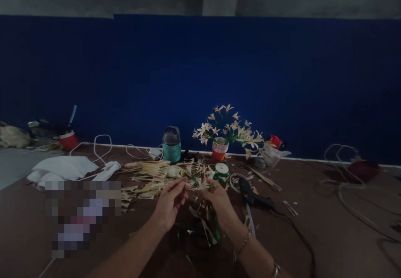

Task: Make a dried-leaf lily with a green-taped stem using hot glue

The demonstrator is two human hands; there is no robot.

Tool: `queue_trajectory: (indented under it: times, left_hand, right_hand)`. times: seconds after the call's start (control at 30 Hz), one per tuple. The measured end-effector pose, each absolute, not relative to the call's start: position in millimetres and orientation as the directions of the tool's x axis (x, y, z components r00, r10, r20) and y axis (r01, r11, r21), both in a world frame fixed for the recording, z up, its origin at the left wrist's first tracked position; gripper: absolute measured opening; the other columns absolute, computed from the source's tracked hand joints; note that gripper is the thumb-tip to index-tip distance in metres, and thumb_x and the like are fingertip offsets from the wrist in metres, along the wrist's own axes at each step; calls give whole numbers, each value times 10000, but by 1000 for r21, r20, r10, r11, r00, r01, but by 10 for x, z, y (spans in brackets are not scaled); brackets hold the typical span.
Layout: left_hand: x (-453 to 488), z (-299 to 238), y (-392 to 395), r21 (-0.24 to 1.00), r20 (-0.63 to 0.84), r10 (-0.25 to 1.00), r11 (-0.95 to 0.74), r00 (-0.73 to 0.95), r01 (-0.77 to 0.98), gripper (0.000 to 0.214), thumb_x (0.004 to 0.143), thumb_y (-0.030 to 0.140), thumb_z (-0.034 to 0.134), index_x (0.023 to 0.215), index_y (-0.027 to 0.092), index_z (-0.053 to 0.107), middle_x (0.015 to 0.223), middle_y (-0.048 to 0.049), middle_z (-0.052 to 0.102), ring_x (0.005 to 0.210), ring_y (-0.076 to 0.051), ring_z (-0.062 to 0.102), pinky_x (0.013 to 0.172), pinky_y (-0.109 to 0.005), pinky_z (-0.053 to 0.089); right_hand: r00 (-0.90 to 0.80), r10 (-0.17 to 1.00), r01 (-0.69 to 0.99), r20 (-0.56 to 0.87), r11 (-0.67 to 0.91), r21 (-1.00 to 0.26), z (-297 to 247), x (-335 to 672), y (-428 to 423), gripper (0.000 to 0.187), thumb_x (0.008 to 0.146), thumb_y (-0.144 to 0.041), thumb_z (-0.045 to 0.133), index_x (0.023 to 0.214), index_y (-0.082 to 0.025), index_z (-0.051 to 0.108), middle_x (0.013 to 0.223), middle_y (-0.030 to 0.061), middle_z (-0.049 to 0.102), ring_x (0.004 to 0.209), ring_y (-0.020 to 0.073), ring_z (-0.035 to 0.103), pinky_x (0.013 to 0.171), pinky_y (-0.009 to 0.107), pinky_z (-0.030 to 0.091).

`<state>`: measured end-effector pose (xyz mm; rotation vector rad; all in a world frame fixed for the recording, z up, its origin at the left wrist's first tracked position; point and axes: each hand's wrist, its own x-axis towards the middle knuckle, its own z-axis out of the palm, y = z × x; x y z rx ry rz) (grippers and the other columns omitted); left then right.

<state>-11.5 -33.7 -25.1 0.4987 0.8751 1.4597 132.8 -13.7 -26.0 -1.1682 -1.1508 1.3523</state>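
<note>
My right hand (221, 203) is closed, its fingertips pinching a pale handmade flower (203, 184) above the middle of the table. Facing it from the left, my left hand (171, 203) has its thumb and forefinger pressed together; whatever lies between them is too small to make out. Dried cream-coloured husk strips (150, 182) spread behind and left of my hands. Just beyond my right hand lies a roll of green tape (222, 169). A black glue gun (255, 196) rests to the right, its cord trailing toward the front edge.
Finished pale flowers (233, 125) on green stems stand in a red-and-white cup (220, 148) by the blue wall (200, 69). A teal canister with a dark handle (171, 148) stands left of it. White cloth (62, 169) lies left; loose cables (341, 186) curl at right.
</note>
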Motion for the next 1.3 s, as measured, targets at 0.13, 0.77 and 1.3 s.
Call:
queue_trajectory:
  times: [0.13, 0.77, 1.3]
  left_hand:
    - [-176, -299, -297, 818, -155, 977, 46, -143, -574, 276, 626, 264, 731, 865, 132, 691, 605, 5, 615, 502, -53, 517, 450, -136, 376]
    - [-185, -226, -319, 930, -37, 994, -2, -100, -367, 277, 664, 332, 661, 849, 128, 643, 547, 34, 534, 378, -19, 320, 367, -154, 174]
    - [-110, -105, -415, 990, -31, 999, 28, -25, -138, 228, 676, 382, 631, 694, 155, 614, 474, 74, 387, 446, -67, 325, 441, -176, 253]
  right_hand:
    - [-57, 998, 472, 13, 38, -881, -251, 1438, -120, 301, 638, -183, 614, 932, -187, 548, 638, -8, 597, 643, 184, 568, 604, 271, 391]
    - [-584, 812, 720, 19, 528, -450, -77, 1303, -580, 338, 562, -53, 530, 855, -151, 667, 744, 127, 707, 640, 224, 627, 544, 249, 387]
    - [-492, 862, -36, -126, -165, -986, -195, 1513, -383, 386, 541, -248, 767, 827, -185, 516, 679, -50, 577, 557, 94, 522, 537, 205, 409]
